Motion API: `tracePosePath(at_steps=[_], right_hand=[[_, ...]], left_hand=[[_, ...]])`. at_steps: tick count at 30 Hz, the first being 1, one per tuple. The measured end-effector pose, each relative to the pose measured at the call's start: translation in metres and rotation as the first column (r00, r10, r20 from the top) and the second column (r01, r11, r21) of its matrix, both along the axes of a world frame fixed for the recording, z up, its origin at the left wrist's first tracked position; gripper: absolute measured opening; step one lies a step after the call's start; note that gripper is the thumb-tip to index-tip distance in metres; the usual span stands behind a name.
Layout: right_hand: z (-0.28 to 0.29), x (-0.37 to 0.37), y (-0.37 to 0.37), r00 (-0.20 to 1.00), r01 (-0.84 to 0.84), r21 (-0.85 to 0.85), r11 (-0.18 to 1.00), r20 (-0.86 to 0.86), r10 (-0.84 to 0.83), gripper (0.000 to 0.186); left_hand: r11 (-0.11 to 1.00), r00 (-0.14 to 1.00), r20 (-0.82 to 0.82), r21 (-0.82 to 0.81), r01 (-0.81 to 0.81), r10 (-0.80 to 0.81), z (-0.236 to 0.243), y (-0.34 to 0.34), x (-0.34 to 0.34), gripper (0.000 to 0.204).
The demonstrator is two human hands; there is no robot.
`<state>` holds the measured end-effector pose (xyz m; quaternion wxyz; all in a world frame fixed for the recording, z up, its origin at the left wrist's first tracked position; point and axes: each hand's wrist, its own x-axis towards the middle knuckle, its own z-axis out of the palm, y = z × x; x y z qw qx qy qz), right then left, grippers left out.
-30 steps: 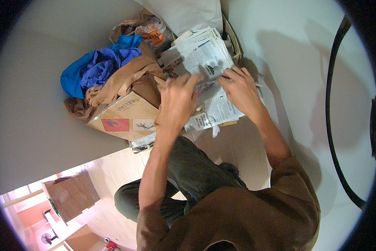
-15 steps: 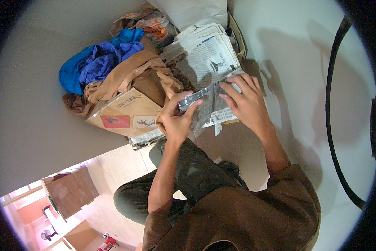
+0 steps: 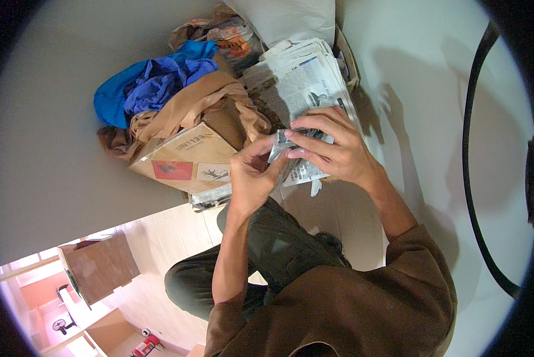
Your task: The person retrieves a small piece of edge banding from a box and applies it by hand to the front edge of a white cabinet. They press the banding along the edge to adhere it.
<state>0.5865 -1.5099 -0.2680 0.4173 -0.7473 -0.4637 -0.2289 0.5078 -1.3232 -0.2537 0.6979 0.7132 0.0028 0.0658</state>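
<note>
In front of my crossed legs, my left hand [image 3: 250, 178] pinches a crumpled piece of clear, greyish plastic [image 3: 279, 149] between thumb and fingers. It looks like a thin plastic bag, partly folded. My right hand [image 3: 344, 149] meets it from the other side, its fingertips closed on the plastic close to my left fingers. Behind and beneath the hands lies a stack of newspapers [image 3: 297, 74], partly covered by my right hand. To the left of my left hand stands an open cardboard box [image 3: 187, 152] with tan cloth [image 3: 204, 98] draped over it.
Blue cloth [image 3: 166, 80] is heaped beyond the box, against a grey panel [image 3: 53, 154]. A crumpled plastic bag [image 3: 234, 38] and a white sack [image 3: 285, 21] stand at the back. A black strap [image 3: 468, 154] hangs at the right. Lower left is a brown box [image 3: 100, 268].
My right hand has come in toward my left, and the plastic stretched between them is now bunched into a shorter piece. The view has shifted slightly, moving the box and newspapers rightward.
</note>
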Motion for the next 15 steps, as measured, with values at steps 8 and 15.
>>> tracePosePath(at_steps=[8,15], right_hand=[[-0.008,-0.001,0.007,0.997,0.077,0.189,0.979,-0.039,-0.071,0.021],[-0.01,-0.01,0.013,0.951,0.176,0.274,0.946,-0.296,-0.091,0.012]], left_hand=[[0.929,0.998,-0.044,0.37,-0.02,0.039,0.006,0.002,-0.006,0.023],[0.852,0.996,0.006,0.518,-0.077,0.087,0.014,-0.015,0.013,0.017]])
